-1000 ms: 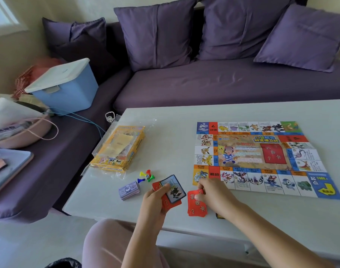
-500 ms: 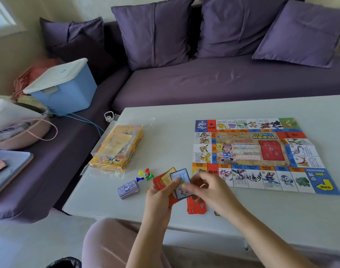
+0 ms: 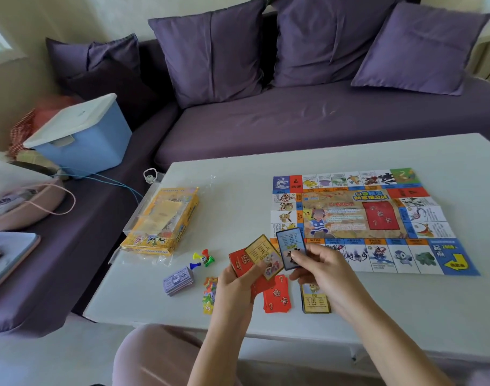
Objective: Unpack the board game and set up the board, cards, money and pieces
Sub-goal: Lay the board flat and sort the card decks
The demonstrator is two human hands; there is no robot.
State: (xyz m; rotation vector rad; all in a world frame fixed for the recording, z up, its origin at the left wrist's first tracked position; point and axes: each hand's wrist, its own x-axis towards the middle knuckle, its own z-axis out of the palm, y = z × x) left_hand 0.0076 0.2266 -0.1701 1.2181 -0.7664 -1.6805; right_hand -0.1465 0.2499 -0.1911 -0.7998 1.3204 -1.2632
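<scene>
The colourful game board (image 3: 358, 218) lies unfolded on the white table (image 3: 405, 316). My left hand (image 3: 236, 282) grips a small fan of cards (image 3: 262, 256), red and tan ones. My right hand (image 3: 320, 270) pinches a blue card (image 3: 289, 245) just right of that fan. Below the hands lie a red card pile (image 3: 277, 298) and a tan card pile (image 3: 316, 302). A stack of purple money (image 3: 179, 280) and small coloured pawns with a die (image 3: 203, 257) sit to the left.
The yellow game box (image 3: 161, 221) in clear wrap lies at the table's left edge. Coloured number tokens (image 3: 209, 295) sit near my left wrist. A purple sofa (image 3: 294, 118) with cushions stands behind, with a blue storage bin (image 3: 82, 137) on its left part.
My right hand rose from the red pile on the table to the fan and now pinches the blue card. A tan card in the fan has come into view.
</scene>
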